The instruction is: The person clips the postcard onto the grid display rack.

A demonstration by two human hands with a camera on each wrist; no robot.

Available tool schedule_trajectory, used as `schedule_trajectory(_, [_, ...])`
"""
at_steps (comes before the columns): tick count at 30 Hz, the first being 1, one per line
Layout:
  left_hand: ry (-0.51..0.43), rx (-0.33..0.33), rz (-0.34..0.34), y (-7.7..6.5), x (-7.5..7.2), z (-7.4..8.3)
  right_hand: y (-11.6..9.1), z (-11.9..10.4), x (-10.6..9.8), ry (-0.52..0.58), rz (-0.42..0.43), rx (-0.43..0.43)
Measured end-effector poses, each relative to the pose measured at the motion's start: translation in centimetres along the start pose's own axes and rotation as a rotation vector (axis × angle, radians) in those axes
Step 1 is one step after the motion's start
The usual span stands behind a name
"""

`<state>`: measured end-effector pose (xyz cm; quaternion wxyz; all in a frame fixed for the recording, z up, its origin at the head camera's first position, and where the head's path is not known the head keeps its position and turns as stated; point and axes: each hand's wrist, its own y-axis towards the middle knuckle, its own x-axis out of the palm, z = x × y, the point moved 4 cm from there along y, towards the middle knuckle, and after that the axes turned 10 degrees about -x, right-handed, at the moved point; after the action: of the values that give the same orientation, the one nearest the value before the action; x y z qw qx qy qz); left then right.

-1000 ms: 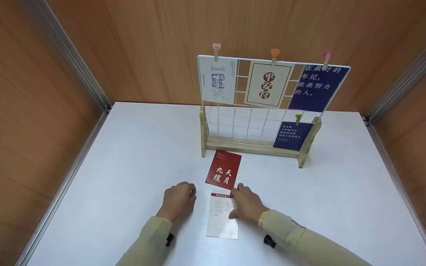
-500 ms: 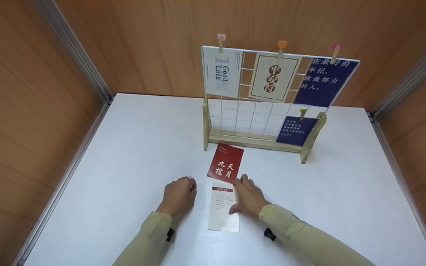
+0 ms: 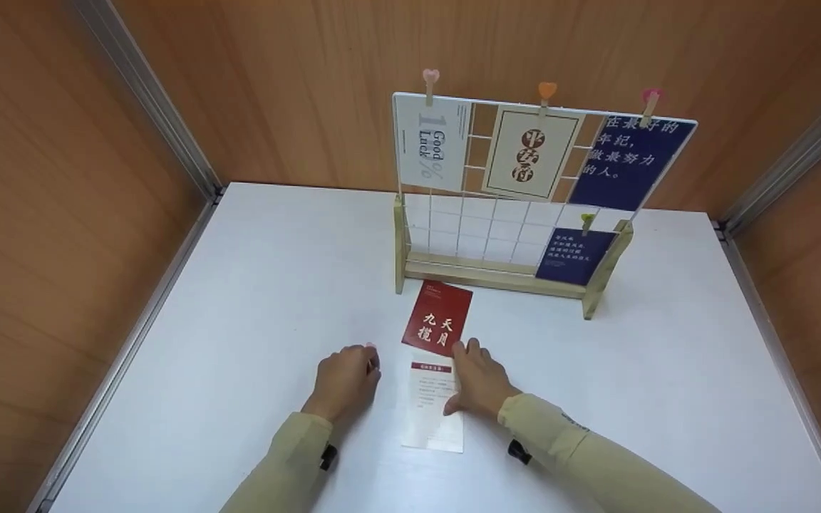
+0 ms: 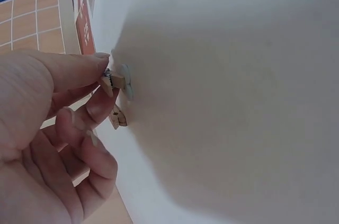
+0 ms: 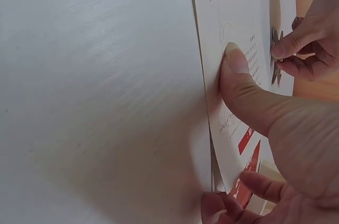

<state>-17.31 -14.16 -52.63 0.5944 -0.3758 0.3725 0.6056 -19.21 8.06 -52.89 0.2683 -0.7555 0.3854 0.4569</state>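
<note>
My left hand (image 3: 343,377) is low over the table, left of the cards, pinching a small wooden clothespin (image 4: 112,80) between thumb and fingers. A pale heart-shaped end (image 4: 126,82) shows on it. Just below, a second clothespin (image 4: 118,117) appears beside the fingers. My right hand (image 3: 482,381) rests over the right edge of a white printed card (image 3: 430,427) with a red band. Its thumb (image 5: 238,70) presses flat on the card, and the fingers reach its upper right corner. Beyond lies a red card (image 3: 437,313) with white characters, its lower corner at those fingertips.
A white wire grid on a wooden stand (image 3: 496,279) stands behind the cards. Clothespins hold a Good Luck card (image 3: 432,142), a cream card (image 3: 507,174) and two dark blue cards (image 3: 613,189) on it. Wooden walls (image 3: 275,92) enclose the white table (image 3: 275,263).
The head view has shifted slightly, moving the scene up and a little right. A pink tip now shows at my left fingers. My right hand stays on the white card.
</note>
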Motion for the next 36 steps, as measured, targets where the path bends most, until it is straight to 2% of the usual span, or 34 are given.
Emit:
schedule_trajectory(12, [-0.029, -0.029, -0.013, 0.2, 0.3, 0.0, 0.2, -0.4, -0.7, 0.021, 0.021, -0.013])
schedule_trajectory(23, [-0.039, -0.033, -0.020, 0.1, 0.2, -0.1, 0.5, -0.6, -1.1, 0.004, -0.011, -0.087])
schedule_trajectory(27, [-0.038, -0.017, -0.016, 0.0, 0.3, -0.2, 0.6, -0.5, -1.0, 0.010, 0.009, -0.094])
schedule_trajectory(36, [-0.081, -0.030, -0.005, -0.2, 0.0, -0.3, 0.8, -0.8, -0.9, 0.058, 0.049, -0.094])
